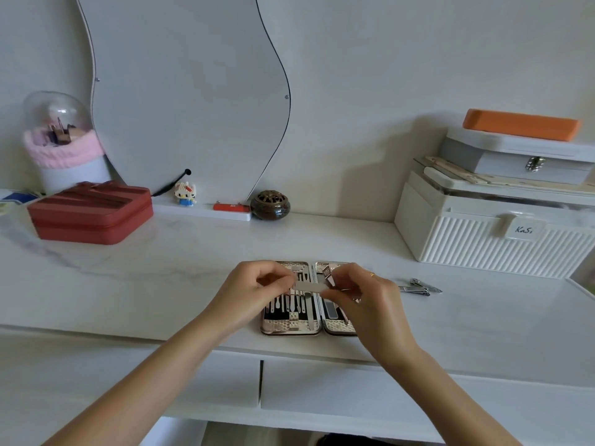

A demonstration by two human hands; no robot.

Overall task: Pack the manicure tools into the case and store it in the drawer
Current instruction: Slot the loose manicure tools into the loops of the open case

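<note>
Both hands meet at frame centre over the open manicure case [291, 329] on the table [193, 284]. The left hand [257, 289] and right hand [360, 300] each pinch one end of a flat metal tool [309, 287], probably a clipper, its long axis left to right. The case lies directly beneath. One case; two nail clippers [420, 287] lie loose right of it, nearer the right hand.

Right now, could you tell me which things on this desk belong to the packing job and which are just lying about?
Job: open manicure case; metal tool held by left hand and right hand; nail clippers; drawer.

Lying about: red case; incense burner; white ribbed box; figurine.
</note>
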